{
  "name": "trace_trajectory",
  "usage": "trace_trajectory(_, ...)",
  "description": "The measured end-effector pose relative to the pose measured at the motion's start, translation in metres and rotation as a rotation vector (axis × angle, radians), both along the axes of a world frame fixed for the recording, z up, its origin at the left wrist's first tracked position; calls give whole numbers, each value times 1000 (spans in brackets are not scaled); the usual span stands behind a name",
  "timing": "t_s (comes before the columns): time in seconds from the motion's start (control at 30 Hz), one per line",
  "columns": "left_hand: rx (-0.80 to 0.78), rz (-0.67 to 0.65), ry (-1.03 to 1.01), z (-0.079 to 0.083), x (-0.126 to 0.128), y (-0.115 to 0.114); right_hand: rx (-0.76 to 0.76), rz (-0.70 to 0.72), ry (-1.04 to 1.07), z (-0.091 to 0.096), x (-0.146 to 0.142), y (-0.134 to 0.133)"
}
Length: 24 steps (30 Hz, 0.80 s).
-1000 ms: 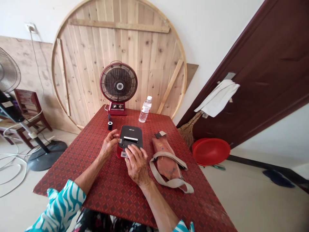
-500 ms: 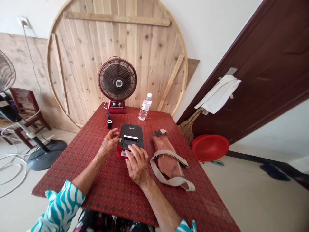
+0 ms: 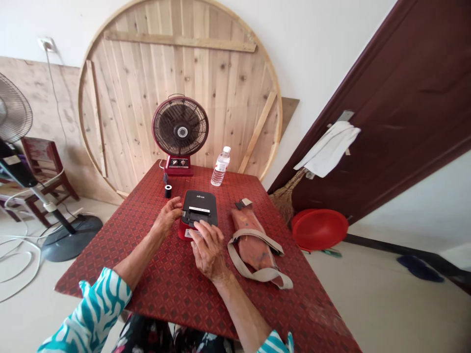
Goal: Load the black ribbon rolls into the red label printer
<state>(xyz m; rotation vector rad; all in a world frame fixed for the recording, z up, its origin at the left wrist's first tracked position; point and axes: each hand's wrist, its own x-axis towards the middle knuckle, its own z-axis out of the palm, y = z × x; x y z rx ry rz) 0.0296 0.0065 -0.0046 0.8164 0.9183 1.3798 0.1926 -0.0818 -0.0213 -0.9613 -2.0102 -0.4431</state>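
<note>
A small black-and-red label printer (image 3: 200, 206) sits in the middle of the red patterned table (image 3: 154, 274). My left hand (image 3: 167, 215) rests against its left side, fingers curled and touching the casing. My right hand (image 3: 208, 247) lies over its near end, fingers stretched forward and pressing on the front by the white slot. Neither hand lifts the printer off the table. A small black roll (image 3: 168, 190) stands just behind and to the left of it.
A worn orange pouch with a grey strap (image 3: 253, 242) lies right of the printer. A red desk fan (image 3: 180, 132) and a water bottle (image 3: 221, 166) stand at the table's far edge. A floor fan (image 3: 22, 162), cables, a red basin (image 3: 319, 229) and a dark door surround the table.
Both hands stay on the printer; my left hand has shifted slightly closer against its side. The camera view has moved a little.
</note>
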Motion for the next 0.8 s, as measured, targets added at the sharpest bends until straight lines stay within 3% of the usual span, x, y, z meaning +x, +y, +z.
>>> trace_trajectory(0.2, 59, -29, -23, 1, -1, -7, -19, 10, -13, 2, 1, 1)
trace_trajectory(0.8, -66, -87, 47, 8, -8, 1, -28, 54, 12, 4, 3, 0)
